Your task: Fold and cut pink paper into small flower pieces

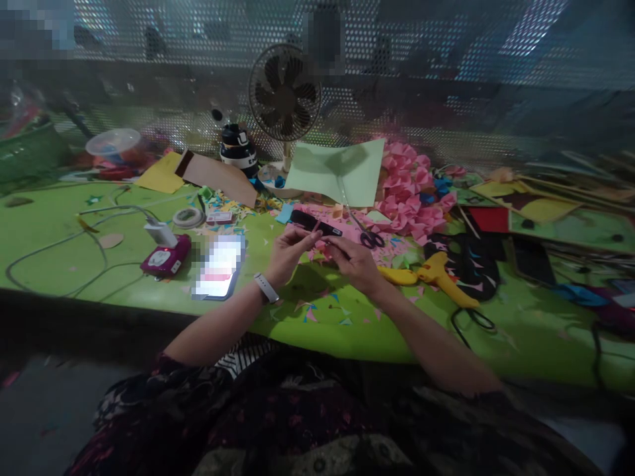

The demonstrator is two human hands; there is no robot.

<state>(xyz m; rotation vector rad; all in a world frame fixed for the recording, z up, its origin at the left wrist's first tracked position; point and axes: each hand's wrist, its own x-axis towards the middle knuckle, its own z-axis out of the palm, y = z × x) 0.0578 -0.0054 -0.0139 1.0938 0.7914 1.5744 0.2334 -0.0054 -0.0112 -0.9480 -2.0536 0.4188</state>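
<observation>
On my left, a purple box (169, 258) is sitting on the green table (124, 291) with a white plug (161, 233) standing on it, and a lit phone (221, 268) is lying near my left wrist. My left hand (290, 256) is pinching what looks like a small pink strip (316, 227), which is sticking up between my two hands, in front of a black case (310, 220). My right hand (353, 261) is curling in close beside it, fingertips nearly together; I cannot tell whether they are gripping anything. Scissors (371, 239) are lying just beyond, and a yellow glue gun (436, 272) is resting farther right.
</observation>
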